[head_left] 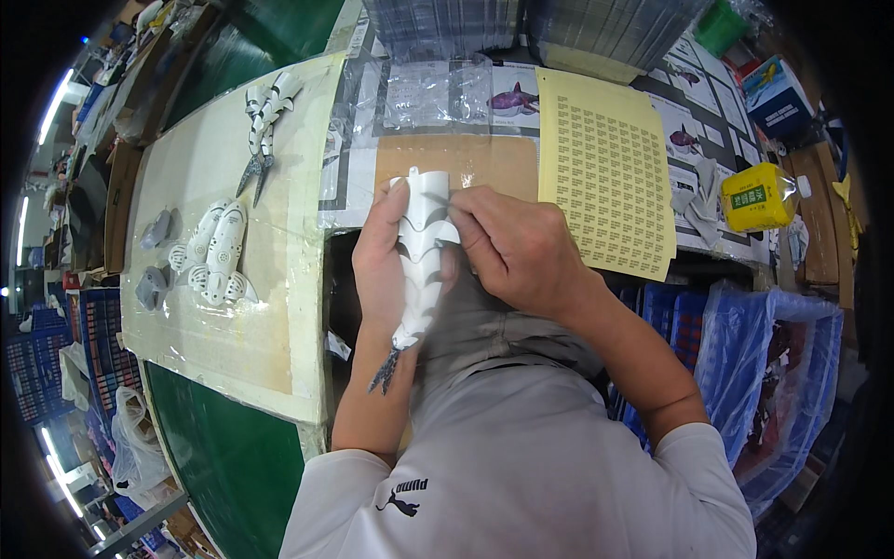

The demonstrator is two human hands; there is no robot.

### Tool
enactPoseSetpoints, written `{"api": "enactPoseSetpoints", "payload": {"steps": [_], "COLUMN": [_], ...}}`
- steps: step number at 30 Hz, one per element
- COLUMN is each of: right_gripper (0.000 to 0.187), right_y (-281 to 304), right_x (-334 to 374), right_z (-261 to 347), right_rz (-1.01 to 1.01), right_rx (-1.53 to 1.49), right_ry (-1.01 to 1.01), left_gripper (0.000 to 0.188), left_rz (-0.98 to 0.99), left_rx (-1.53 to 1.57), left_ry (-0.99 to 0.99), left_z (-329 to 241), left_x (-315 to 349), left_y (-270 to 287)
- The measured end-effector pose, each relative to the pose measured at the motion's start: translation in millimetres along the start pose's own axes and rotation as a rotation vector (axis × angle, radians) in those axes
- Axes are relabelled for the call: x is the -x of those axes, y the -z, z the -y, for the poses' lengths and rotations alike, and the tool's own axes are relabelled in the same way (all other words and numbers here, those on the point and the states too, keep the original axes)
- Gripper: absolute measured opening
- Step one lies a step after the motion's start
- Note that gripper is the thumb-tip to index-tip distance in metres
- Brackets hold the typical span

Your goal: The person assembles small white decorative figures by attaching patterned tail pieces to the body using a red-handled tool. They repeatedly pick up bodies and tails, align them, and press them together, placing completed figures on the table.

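Observation:
My left hand [377, 252] is wrapped round a white segmented toy fish body [421, 275] with grey bands. The body stands lengthwise in front of me, its small tab at the far end and its dark grey tail fin toward my left forearm. My right hand [526, 242] is closed in a pinch at the body's right edge, near the far end. Whatever lies between its thumb and forefinger is too small to make out. Beneath and beyond the hands is a brown cardboard pad [456, 154] on the bench.
A yellow sheet of small printed labels [605, 168] lies right of my hands. On the left board [289, 279] are more segmented tails [264, 130], white shell parts [219, 247] and small grey pieces [151, 287]. A yellow bottle [752, 197] and a plastic-lined blue crate [722, 345] are at right.

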State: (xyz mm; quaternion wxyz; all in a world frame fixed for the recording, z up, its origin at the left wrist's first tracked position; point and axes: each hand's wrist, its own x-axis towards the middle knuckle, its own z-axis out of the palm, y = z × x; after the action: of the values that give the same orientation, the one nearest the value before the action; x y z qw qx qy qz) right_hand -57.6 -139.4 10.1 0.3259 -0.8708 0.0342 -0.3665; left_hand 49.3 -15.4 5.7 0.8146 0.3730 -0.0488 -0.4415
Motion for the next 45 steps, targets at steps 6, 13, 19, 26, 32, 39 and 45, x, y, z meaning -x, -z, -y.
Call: {"api": "enactPoseSetpoints", "payload": {"steps": [6,13,19,26,32,39,45], "right_gripper": [0.009,0.008,0.008,0.007,0.009,0.008,0.009], "right_y": [-2,-3,-2,-4,-5,-5,5], "right_x": [-1,-2,-2,-1,2,-1,8], "right_z": [1,3,2,-1,-2,-3,12], "right_rz": [-0.03,-0.031,-0.014,-0.052,-0.048,-0.1,-0.123], "right_rx": [-0.028,-0.058,-0.066,-0.063,-0.029,0.072,0.047], "right_ry": [0.001,-0.08,-0.043,-0.005,-0.079,-0.019,-0.009], "left_gripper": [0.037,0.041,0.047,0.053,0.054,0.05,0.026], "left_rz": [0.103,0.082,0.068,0.156,0.168,0.079,-0.03], "left_rx": [0.05,0.109,0.225,0.226,0.265,0.156,0.029], "left_ry": [0.032,0.017,0.093,0.091,0.11,0.063,-0.108], "left_z": [-2,-1,-2,-2,-1,-1,-2], "left_x": [1,1,0,-1,-3,-3,-7], "left_y": [-1,-3,-2,-2,-2,-4,3]}}
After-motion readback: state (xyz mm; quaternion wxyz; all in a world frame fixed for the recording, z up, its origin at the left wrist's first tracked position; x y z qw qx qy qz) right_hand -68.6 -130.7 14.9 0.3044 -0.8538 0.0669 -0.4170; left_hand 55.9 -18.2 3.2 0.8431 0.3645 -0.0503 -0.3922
